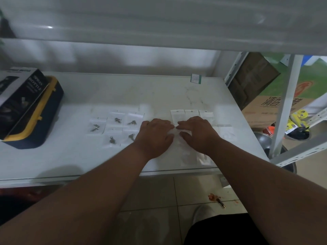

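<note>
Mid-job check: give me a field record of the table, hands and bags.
left hand: flat on clear bag
right hand: flat on same bag
clear bag: on white table, under both hands
filled bags: five, left of hands, metal parts inside
flat bags: row beyond right hand, contents unclear
case: blue and yellow, far left, carton on top

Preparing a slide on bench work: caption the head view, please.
Left hand and right hand rest flat on a clear bag on the white table, beside small bags of metal parts.
</note>
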